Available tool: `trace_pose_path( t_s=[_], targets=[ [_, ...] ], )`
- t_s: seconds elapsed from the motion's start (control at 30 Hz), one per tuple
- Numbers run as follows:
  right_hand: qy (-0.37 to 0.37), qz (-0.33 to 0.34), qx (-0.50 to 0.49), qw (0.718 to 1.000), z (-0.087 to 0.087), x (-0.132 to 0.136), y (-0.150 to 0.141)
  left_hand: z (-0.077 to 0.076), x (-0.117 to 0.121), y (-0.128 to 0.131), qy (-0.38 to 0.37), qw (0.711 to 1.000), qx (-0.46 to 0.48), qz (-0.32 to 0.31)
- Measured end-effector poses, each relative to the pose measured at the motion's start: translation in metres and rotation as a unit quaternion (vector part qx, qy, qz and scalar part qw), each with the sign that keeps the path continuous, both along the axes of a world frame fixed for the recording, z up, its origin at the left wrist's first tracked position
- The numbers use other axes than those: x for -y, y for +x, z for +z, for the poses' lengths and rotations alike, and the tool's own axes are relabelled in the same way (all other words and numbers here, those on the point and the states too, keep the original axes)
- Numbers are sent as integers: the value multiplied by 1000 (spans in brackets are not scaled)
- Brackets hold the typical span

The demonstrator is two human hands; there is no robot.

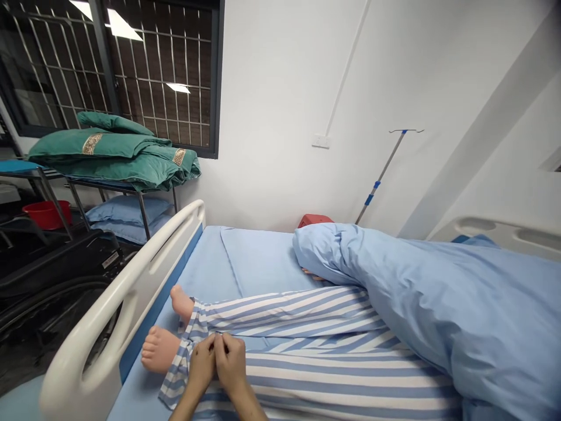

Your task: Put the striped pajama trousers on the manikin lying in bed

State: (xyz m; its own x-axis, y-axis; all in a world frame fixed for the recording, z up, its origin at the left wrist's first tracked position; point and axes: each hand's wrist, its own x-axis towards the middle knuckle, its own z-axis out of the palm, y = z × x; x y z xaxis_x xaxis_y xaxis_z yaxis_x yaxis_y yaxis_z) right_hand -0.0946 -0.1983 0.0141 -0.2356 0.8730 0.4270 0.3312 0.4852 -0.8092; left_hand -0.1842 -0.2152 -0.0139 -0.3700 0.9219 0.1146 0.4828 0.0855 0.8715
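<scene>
My left hand (202, 359) and my right hand (230, 358) are side by side, both closed, with their thumbs and knuckles almost touching. They are over the nearer leg of blue-and-white striped trousers (328, 374), a little above its cuff. Whatever the fingers hold, if anything, is hidden. The trousers are on a figure lying on the bed, whose smooth feet (160, 349) look like a manikin's and point left. A light blue quilt (421, 298) covers the upper part of the figure, folded back across the thighs. Part of another hand (313, 275) peeks out from under its edge.
A cream footboard (131, 280) rises left of the feet. Beyond it are a wheelchair (56, 280), a red basin (47, 214) and a rack with green quilts (118, 152) and blue pillows (127, 216). A drip pole (381, 178) stands behind the bed, near a red object (314, 220).
</scene>
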Motion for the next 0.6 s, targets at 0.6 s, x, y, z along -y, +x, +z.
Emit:
trace_pose_path(
  t_s=[0.6],
  targets=[
    [-99,3,-78,992,-4,-14,7,13,-13,15,21,996,53,61]
  ],
)
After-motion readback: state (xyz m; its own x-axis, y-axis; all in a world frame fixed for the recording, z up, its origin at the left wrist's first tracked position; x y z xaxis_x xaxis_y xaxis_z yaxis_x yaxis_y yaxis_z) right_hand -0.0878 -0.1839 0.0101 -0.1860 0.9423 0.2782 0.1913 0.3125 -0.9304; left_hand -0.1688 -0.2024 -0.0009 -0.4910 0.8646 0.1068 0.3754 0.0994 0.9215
